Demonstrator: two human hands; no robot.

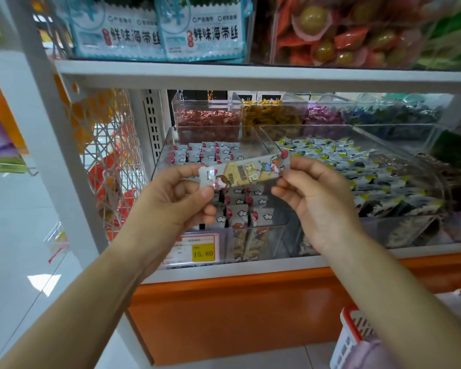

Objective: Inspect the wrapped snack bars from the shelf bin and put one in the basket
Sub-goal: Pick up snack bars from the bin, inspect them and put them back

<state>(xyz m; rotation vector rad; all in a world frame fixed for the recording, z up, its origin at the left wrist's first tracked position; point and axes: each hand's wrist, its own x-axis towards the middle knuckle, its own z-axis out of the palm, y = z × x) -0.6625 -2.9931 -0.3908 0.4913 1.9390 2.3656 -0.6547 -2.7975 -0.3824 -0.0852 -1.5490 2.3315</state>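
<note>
Sitting at five o'clock, low beside the right forearm, is the basket (350,323). Above it the left hand (171,198) and right hand (320,201) each pinch one end of the bar (244,171), its long axis running eight to two o'clock. The bin (266,139) lies just behind. The right hand looks nearer the basket.
</note>
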